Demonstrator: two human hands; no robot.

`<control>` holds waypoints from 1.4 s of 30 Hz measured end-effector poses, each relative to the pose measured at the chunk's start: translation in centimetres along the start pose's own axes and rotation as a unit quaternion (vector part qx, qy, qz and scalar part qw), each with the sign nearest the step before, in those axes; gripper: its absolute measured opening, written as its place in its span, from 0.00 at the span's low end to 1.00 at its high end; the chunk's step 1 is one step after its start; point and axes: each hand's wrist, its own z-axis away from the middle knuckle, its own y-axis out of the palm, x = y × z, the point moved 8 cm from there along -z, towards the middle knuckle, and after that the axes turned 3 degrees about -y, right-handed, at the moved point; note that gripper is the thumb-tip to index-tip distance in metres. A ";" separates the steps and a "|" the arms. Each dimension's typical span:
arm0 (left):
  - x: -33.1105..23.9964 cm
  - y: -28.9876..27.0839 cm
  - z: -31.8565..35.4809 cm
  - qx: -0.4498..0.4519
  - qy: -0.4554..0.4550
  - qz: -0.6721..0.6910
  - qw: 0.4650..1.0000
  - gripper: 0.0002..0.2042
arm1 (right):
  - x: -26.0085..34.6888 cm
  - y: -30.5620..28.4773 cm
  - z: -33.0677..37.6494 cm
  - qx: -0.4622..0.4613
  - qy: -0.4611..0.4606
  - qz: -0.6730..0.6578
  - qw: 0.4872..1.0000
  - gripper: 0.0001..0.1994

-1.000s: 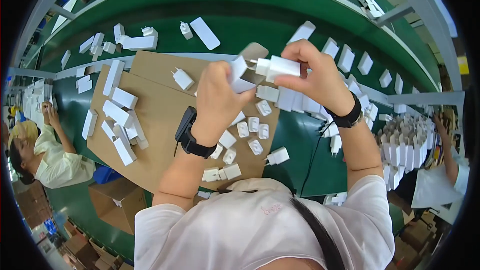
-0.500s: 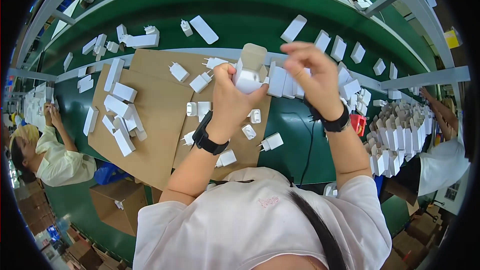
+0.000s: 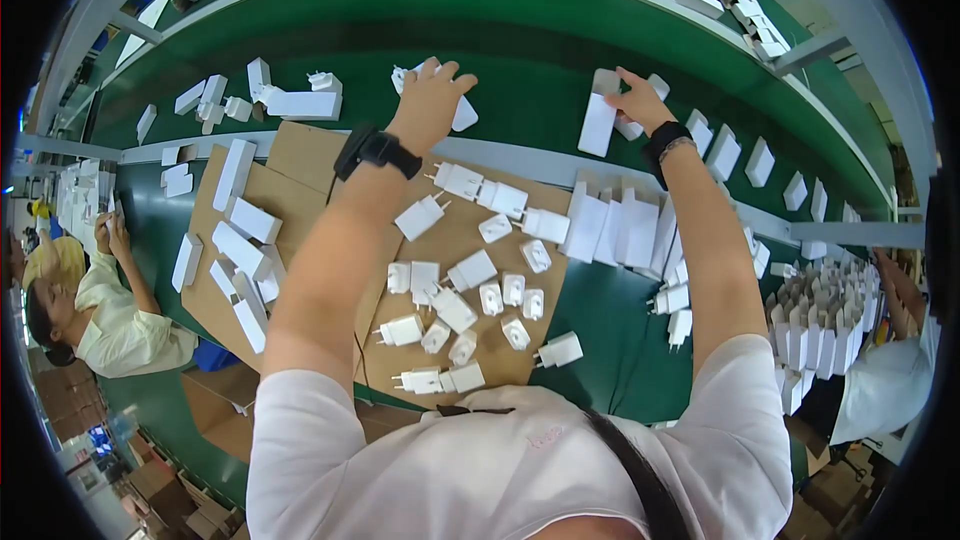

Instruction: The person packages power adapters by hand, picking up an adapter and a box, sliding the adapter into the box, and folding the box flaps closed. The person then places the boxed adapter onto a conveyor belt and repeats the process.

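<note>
My left hand [image 3: 432, 100] reaches forward onto the green conveyor belt [image 3: 530, 50], fingers spread, lying on a small white box [image 3: 464, 117]. My right hand [image 3: 637, 100] is stretched out to the right of it and pinches the top of a flat white box [image 3: 598, 126] that stands on the belt; another white box [image 3: 657, 86] lies just behind that hand. Both wrists wear black bands. Below my arms, a brown cardboard sheet [image 3: 300, 155] carries several loose white plug chargers [image 3: 455, 310].
Folded white boxes [image 3: 620, 225] stand in a row at the cardboard's right end, and more [image 3: 825, 325] are packed at the far right by a person's sleeve [image 3: 885, 390]. Long white boxes [image 3: 240, 230] lie on the left. A seated person [image 3: 95, 310] works at left. Boxes [image 3: 300, 103] dot the belt.
Both hands, held together over the cardboard with a charger and a box, have moved forward and apart onto the green belt, each now on a white box.
</note>
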 end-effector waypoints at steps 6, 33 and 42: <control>0.5 5.4 0.2 0.158 0.152 -0.073 0.973 0.20 | 10.7 5.2 -2.8 -0.100 -0.289 0.130 0.943 0.27; -6.2 -11.8 12.1 0.015 -0.263 0.608 0.749 0.26 | 18.1 2.9 21.9 0.163 -0.221 -0.306 0.911 0.17; -10.5 -13.8 14.6 -0.018 -0.226 0.633 0.740 0.24 | 18.2 -1.2 28.9 -0.003 -0.357 -0.036 0.933 0.12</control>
